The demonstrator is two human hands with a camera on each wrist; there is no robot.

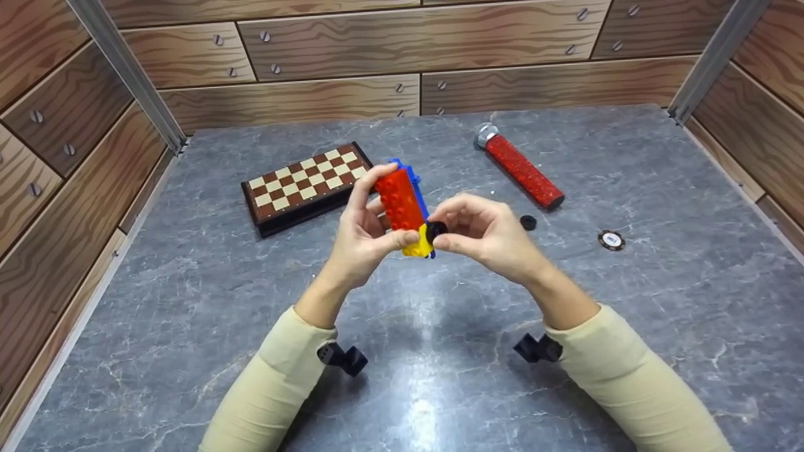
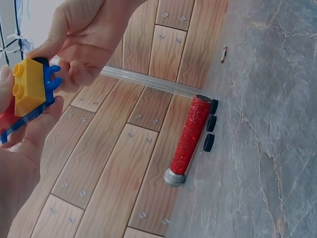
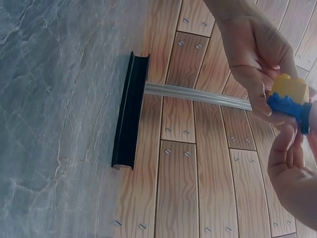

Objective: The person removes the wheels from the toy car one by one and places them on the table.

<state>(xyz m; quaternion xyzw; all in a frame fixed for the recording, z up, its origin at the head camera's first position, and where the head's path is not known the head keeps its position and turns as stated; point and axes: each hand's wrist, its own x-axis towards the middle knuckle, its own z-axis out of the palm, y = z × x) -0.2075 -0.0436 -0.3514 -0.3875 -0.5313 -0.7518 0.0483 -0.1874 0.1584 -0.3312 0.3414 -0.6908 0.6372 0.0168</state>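
My left hand (image 1: 361, 235) grips a toy brick car, tilted and raised above the table. Its red brick (image 1: 399, 198) and yellow brick (image 1: 416, 243) sit on a blue base (image 1: 417, 188). The left thumb lies across the lower end of the red brick, by the yellow one. Between thumb and fingers, my right hand (image 1: 493, 235) pinches a black toy wheel (image 1: 434, 232) at the side of the base, by the yellow brick. In the right wrist view the wheel (image 3: 305, 118) stands against the blue base's end, partly covered by fingers.
Behind the left hand lies a checkered board box (image 1: 308, 182). A red glittery microphone (image 1: 524, 171) lies back right, with a loose black wheel (image 1: 528, 222) and a poker chip (image 1: 611, 240) nearer. The left wrist view shows three loose wheels (image 2: 211, 123). Wood-patterned walls (image 1: 326, 50) enclose the table.
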